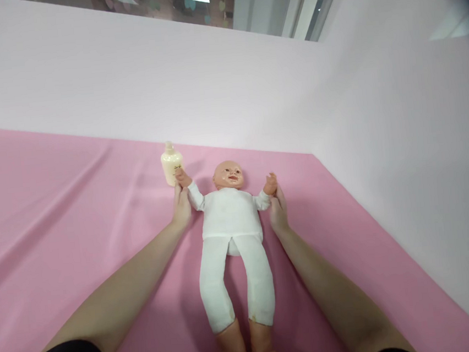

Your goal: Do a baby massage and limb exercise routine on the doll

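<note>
A baby doll (pixel 232 237) in a white cloth body lies on its back on a pink sheet (pixel 56 215), head away from me, plastic feet toward me. My left hand (pixel 181 206) grips the doll's arm on the left, just below its plastic hand. On the other side, my right hand (pixel 278 209) holds the doll's other arm at the wrist. Both doll arms are spread outward and slightly up. A small cream bottle (pixel 171 164) stands upright just beyond the doll's left-side hand, close to my left fingers.
The pink sheet covers the whole surface, with soft folds on the left. A pale wall (pixel 226 88) rises behind it and along the right side, meeting in a corner at the back right. Windows show above the wall.
</note>
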The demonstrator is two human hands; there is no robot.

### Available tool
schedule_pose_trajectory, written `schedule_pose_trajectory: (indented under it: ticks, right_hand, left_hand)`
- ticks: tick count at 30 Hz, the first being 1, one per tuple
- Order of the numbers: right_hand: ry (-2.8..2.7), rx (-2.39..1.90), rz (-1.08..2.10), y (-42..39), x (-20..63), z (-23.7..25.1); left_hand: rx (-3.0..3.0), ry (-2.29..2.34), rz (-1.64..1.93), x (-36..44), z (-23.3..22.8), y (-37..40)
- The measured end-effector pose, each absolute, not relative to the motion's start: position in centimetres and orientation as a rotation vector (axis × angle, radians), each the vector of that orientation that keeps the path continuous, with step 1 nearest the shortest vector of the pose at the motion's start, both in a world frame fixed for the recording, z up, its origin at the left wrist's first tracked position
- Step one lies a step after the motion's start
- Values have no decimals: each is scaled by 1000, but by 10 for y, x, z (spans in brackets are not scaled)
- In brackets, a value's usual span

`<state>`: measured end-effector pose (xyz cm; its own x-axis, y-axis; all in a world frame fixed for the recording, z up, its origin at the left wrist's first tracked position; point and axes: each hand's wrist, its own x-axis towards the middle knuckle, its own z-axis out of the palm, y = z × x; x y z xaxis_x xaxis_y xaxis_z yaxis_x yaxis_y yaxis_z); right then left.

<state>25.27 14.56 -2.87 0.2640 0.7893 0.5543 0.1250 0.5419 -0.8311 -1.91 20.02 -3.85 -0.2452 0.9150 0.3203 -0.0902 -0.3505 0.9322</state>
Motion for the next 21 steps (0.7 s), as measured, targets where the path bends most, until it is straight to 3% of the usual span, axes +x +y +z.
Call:
schedule_pose_trajectory:
  ticks: [9,17,21]
  right_hand:
    - [-1756,-1181,401,144,249,-35]
    - [-1732,-1178,385,144,249,-37]
    - [-1543,-1107,503,142,246,-34]
  left_hand:
    - [2385,1022,1113,-9,-34,187]
    - [2389,1082,1134,-9,-35,187]
    - [2136,1083,1332,-10,-37,186]
